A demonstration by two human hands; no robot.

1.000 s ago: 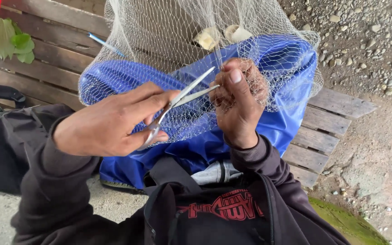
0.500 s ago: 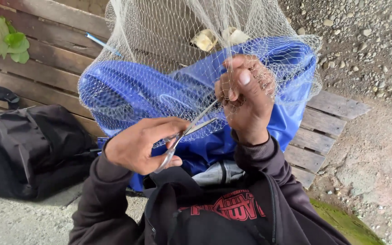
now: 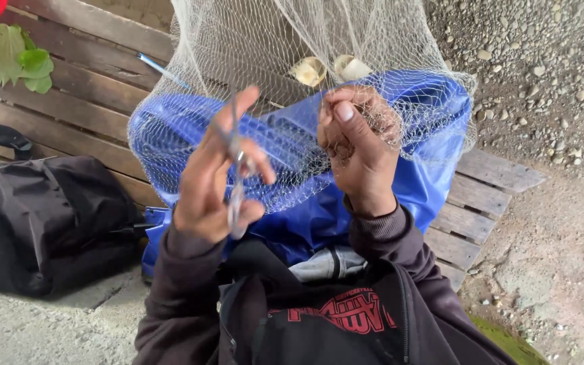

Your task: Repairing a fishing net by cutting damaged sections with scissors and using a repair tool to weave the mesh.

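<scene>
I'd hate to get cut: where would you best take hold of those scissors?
By the handle loops at the lower end of the scissors, coming from below. They stand nearly upright in the left hand, thin blades pointing up toward the net, so the bottom end is the blunt one.

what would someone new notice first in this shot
Most striking is the fine white mesh net hanging at centre over a bright blue tarp bundle on the brown wooden slat bench. In front, the left hand holds slim metal scissors upright, while the right hand pinches the netting.
</scene>
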